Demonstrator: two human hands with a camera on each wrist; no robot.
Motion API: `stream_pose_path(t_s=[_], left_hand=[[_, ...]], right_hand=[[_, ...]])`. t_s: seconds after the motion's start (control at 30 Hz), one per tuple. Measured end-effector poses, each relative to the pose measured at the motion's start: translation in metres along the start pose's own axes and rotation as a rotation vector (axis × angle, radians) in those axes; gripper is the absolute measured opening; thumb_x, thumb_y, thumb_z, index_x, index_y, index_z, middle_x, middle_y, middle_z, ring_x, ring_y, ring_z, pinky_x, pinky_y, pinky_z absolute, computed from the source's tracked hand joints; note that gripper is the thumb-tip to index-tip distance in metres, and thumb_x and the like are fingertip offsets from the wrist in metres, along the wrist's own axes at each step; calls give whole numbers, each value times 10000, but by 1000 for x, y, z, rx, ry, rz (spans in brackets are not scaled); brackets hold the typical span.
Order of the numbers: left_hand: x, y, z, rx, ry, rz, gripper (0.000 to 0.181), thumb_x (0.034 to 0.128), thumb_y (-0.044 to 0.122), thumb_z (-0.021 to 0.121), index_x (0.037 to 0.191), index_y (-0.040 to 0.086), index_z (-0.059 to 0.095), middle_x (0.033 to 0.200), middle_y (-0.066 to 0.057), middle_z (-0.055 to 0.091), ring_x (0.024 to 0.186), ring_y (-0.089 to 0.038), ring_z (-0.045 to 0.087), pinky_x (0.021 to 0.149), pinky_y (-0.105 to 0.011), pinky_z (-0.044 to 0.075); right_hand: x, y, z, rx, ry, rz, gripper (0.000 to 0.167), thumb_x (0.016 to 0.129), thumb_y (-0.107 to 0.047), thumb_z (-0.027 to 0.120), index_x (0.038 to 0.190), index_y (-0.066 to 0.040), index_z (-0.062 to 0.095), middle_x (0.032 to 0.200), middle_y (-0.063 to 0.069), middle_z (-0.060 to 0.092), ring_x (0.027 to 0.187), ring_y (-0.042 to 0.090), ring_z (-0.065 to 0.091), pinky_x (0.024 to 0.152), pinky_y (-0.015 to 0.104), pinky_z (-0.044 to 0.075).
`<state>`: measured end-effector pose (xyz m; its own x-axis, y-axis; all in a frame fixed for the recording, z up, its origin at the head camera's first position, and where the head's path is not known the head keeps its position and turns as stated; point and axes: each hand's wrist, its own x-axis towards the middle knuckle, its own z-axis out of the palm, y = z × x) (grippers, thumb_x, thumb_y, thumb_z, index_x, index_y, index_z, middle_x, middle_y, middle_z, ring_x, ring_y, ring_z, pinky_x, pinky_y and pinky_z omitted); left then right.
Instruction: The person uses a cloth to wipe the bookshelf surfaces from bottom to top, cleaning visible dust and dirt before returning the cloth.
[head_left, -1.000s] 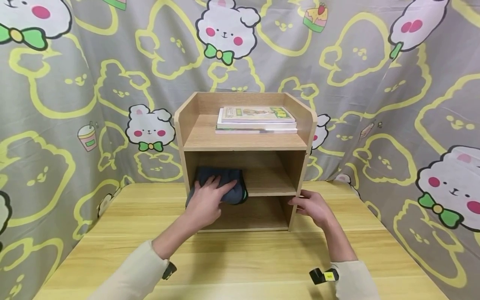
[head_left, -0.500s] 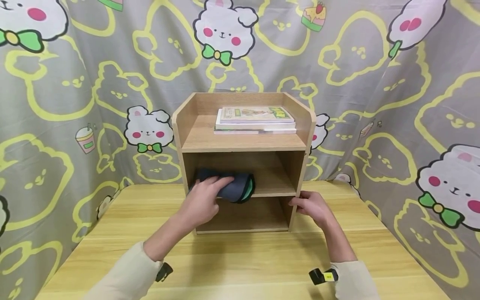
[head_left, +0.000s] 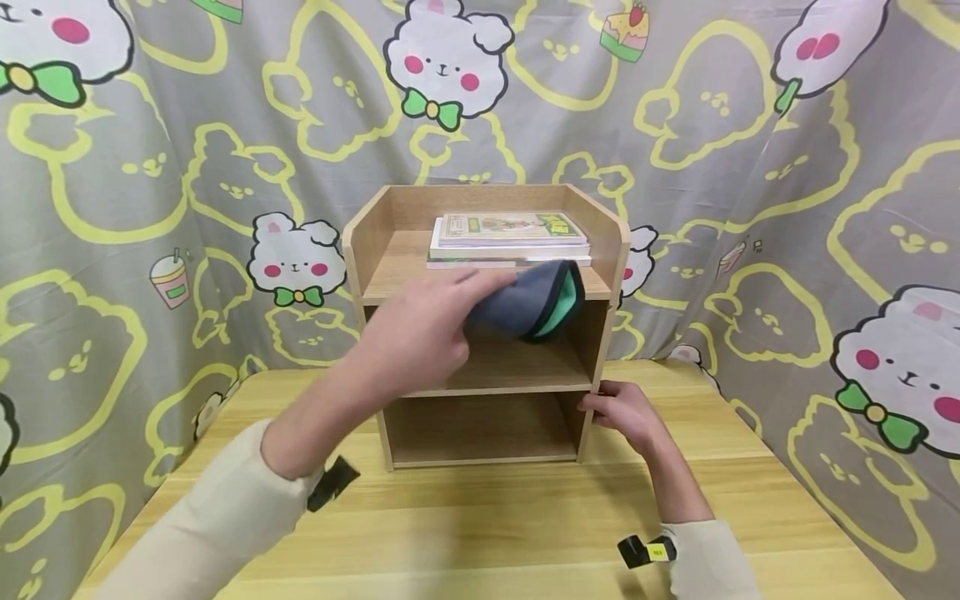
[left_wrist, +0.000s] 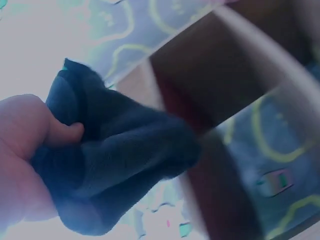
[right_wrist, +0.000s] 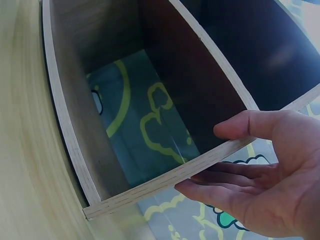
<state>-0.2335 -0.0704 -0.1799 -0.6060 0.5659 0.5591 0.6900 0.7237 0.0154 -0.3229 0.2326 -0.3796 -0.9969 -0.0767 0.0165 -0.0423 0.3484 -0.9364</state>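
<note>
1. Left hand (head_left: 427, 329): holding a dark blue-grey cloth (head_left: 525, 304), thumb over the fabric in the left wrist view. Some motion blur.
2. Cloth: bunched, black trim, green inner side showing at the end farther from the hand. In the head view it overlaps the right half of the top shelf's front edge and the upper part of the compartment below. Cannot tell whether it touches the wood.
3. Right hand (head_left: 626, 412): gripping the front edge of the right side panel (right_wrist: 165, 175), thumb at the inner side, fingers along the outer face. Grip sits just below the middle board's right front corner.
4. Shelf unit (head_left: 510, 388): light wood, upright on the tabletop (head_left: 525, 533), near its back edge, well apart from the front edge.
5. Books (head_left: 517, 233): flat stack on the top shelf (head_left: 405, 258), nearer its right edge than its left. Top cover has green and yellow print.
6. Pale sleeves (head_left: 217, 508) on both arms; small black device (head_left: 332, 483) at the left wrist, another with a yellow label (head_left: 657, 552) at the right.
7. Grey curtain (head_left: 720, 192) behind and at both sides, yellow outlines, white cartoon animals.
</note>
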Motion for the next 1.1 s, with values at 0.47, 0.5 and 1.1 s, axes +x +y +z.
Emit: stream_pose_path(t_s=[0.47, 0.5, 1.1], left_hand=[[31, -23, -9, 162, -232, -207, 525, 897, 105, 669, 1403, 165, 546, 1260, -149, 640, 1139, -349, 586, 995, -586, 400], [31, -26, -4, 133, -284, -245, 556, 918, 139, 668, 1449, 183, 509, 1314, -162, 608, 1177, -362, 565, 1024, -594, 373], [58, -13, 41, 152, -322, -469, 772, 900, 572, 686, 1485, 136, 437, 1477, -342, 446, 1457, -560, 271, 1115, -782, 134]], right_hand=[[1, -1, 1, 20, -4, 3, 513, 889, -126, 645, 1324, 132, 562, 1143, 150, 675, 983, 135, 646, 875, 296, 556], [2, 0, 1, 24, -2, 3, 497, 886, -123, 645, 1311, 126, 573, 1124, 140, 676, 968, 128, 645, 866, 288, 556], [3, 2, 1, 31, 16, -8, 476, 886, -109, 620, 1300, 121, 580, 1109, 144, 668, 935, 104, 631, 838, 261, 553]])
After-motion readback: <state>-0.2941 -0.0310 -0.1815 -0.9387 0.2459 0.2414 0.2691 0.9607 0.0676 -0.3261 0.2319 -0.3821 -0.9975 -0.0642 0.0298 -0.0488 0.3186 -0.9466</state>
